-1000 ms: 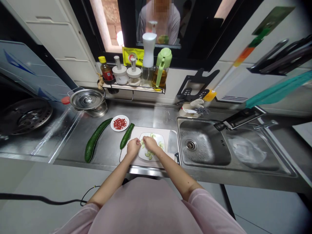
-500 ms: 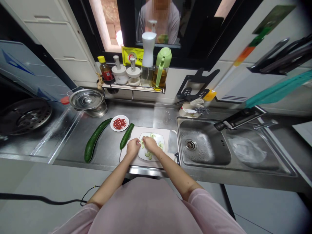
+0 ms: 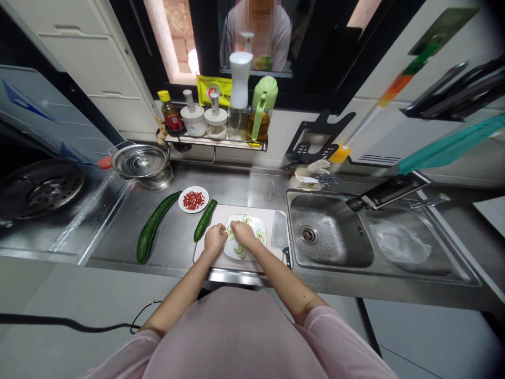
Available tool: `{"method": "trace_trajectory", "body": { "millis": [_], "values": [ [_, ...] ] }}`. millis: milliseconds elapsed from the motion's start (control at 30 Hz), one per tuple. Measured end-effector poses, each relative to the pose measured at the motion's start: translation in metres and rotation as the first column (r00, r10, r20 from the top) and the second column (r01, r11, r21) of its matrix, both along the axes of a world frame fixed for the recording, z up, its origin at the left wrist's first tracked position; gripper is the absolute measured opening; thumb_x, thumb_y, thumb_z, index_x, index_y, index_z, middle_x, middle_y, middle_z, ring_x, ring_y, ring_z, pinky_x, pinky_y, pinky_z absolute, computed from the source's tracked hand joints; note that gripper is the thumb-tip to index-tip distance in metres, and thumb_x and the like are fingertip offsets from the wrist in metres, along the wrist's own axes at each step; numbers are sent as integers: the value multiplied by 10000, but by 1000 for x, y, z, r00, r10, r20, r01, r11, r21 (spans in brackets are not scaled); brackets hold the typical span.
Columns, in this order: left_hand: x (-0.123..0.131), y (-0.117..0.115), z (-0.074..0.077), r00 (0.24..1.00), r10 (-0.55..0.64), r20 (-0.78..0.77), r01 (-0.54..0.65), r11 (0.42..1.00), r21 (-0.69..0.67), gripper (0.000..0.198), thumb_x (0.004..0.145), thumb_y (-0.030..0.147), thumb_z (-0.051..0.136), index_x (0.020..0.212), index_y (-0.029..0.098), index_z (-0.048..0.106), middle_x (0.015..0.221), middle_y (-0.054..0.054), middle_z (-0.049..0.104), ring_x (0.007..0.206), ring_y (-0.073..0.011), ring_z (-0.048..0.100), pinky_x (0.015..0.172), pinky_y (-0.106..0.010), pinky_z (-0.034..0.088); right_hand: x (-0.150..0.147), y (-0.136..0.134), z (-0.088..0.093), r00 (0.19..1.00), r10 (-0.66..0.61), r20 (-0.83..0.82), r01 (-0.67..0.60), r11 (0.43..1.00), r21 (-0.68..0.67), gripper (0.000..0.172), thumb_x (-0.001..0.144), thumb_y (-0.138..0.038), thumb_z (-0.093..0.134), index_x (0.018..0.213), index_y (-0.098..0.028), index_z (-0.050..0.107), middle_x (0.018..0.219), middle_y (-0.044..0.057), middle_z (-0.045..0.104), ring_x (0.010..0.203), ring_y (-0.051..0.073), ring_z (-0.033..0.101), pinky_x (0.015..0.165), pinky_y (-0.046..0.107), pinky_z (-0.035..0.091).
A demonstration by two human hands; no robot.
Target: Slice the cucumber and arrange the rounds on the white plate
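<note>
A white plate with several cucumber slices sits on a white cutting board at the counter's front edge. My left hand is curled over the plate's left rim, fingers pinched together. My right hand hovers over the plate's middle, fingertips pinched near the left hand's. What the fingers hold is too small to make out. A short piece of cucumber lies along the board's left edge. A cleaver rests on the board's right side.
A long whole cucumber and a small dish of red bits lie left of the board. A lidded steel pot stands at the back left, a condiment rack behind, a sink to the right. A person stands beyond the window.
</note>
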State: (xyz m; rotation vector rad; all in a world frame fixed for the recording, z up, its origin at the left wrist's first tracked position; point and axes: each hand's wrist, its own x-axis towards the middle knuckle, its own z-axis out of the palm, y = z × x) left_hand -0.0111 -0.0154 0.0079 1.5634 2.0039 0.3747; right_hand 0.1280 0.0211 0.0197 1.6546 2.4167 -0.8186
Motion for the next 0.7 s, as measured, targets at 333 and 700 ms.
{"method": "trace_trajectory", "body": {
  "millis": [333, 700],
  "values": [
    [1, -3, 1, 1000, 3, -30, -4, 1000, -14, 226, 754, 194, 600, 964, 211, 684, 810, -24, 678, 775, -167, 599, 666, -239, 369, -1, -1, -5, 996, 42, 74, -47, 997, 59, 217, 896, -90, 439, 1041, -155, 586, 998, 89, 651, 857, 169, 575, 649, 244, 316],
    [2, -7, 0, 995, -19, -101, 21, 1000, 18, 150, 812, 234, 557, 878, 225, 691, 906, -38, 672, 773, -164, 579, 642, -246, 334, 3, -5, 2, 996, -6, 85, -1, 997, 82, 201, 966, -215, 398, 1058, -183, 573, 1068, 106, 640, 932, 189, 581, 690, 253, 344]
  ]
}}
